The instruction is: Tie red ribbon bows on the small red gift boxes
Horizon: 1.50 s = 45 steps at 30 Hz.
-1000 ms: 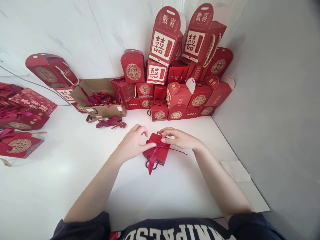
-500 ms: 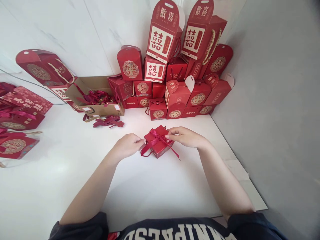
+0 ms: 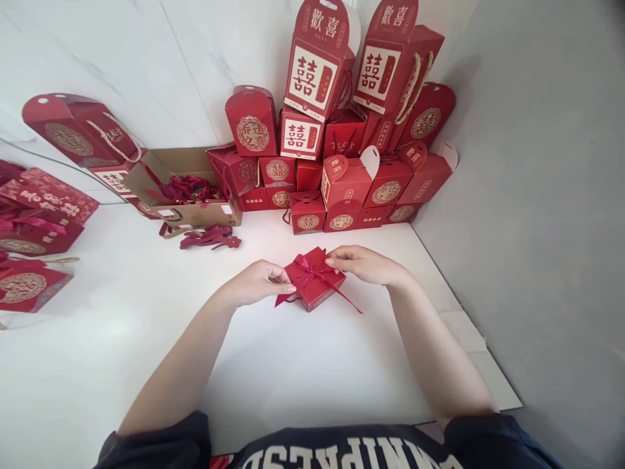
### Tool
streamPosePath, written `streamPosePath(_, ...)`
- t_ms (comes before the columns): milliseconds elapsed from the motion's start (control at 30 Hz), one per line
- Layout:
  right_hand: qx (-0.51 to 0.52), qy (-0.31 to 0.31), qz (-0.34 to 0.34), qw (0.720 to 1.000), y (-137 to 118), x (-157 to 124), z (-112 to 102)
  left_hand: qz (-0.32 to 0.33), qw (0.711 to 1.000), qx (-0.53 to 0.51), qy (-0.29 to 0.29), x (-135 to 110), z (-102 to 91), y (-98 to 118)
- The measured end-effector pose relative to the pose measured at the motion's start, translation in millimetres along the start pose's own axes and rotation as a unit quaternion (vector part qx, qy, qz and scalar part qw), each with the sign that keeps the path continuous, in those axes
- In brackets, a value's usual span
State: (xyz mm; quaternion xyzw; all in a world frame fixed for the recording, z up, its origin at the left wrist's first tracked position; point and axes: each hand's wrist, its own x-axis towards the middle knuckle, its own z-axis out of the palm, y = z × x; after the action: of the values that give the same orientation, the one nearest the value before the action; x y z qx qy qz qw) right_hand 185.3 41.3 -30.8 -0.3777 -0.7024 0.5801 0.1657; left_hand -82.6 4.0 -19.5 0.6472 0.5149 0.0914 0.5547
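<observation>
Red box (image 3: 319, 291) between left hand (image 3: 258, 284) and right hand (image 3: 365, 266), both pinching its ribbon (image 3: 308, 271)

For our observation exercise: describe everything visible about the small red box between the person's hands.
The small red gift box is flat, square and looks like cardboard, closed, lying corner-on upon the white table. A red ribbon crosses its lid in a bow, tails trailing off. The left hand and right hand pinch the ribbon at opposite sides.

The small box (image 3: 318, 294) is plain red, its ribbon (image 3: 310, 271) a deeper crimson. At twelve o'clock, stacked boxes (image 3: 342, 189) are red with gold medallions; the table (image 3: 293, 365) is white.
</observation>
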Motion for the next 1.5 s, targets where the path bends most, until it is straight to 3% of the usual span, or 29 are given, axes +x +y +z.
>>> streamPosePath(467,-0.003,-0.052,-0.043,0.998,1,1,-3,0.019,0.996,0.084,-0.017,0,-4.1,-2)
streamPosePath(567,0.012,-0.044,-0.037,0.998,-1,-4,-7,0.008,0.990,0.135,-0.049,-3,-10.2,-6)
streamPosePath(667,0.013,0.003,0.000,1.000,-2,-11,-15,-0.022,0.970,0.235,-0.058,-10,-19.4,-8)
streamPosePath(733,-0.019,0.052,0.026,0.998,0,-16,-21,-0.069,0.952,0.298,-0.020,-15,-23.9,-7)
streamPosePath(800,-0.063,0.067,0.052,0.994,0,-20,-26,-0.103,0.937,0.330,0.057,-19,-24.4,-4)
streamPosePath(900,-0.129,0.019,0.079,0.988,-2,-24,-25,-0.089,0.929,0.313,0.176,-24,-17.7,6)
streamPosePath(967,-0.177,-0.011,0.078,0.981,-6,-25,-19,-0.069,0.931,0.289,0.214,-27,-12.1,13)
streamPosePath(1133,-0.154,-0.100,-0.020,0.983,-22,-24,3,-0.076,0.914,0.287,0.277,-42,-17.1,21)
streamPosePath(1233,-0.126,-0.111,-0.049,0.985,-30,-28,8,-0.103,0.891,0.282,0.341,-55,-26.0,21)
streamPosePath(1333,-0.131,-0.100,-0.049,0.985,-36,-35,6,-0.095,0.888,0.296,0.338,-62,-21.5,21)
streamPosePath(1500,-0.154,-0.118,-0.032,0.981,-39,-45,3,-0.058,0.901,0.347,0.254,-57,6.8,16)
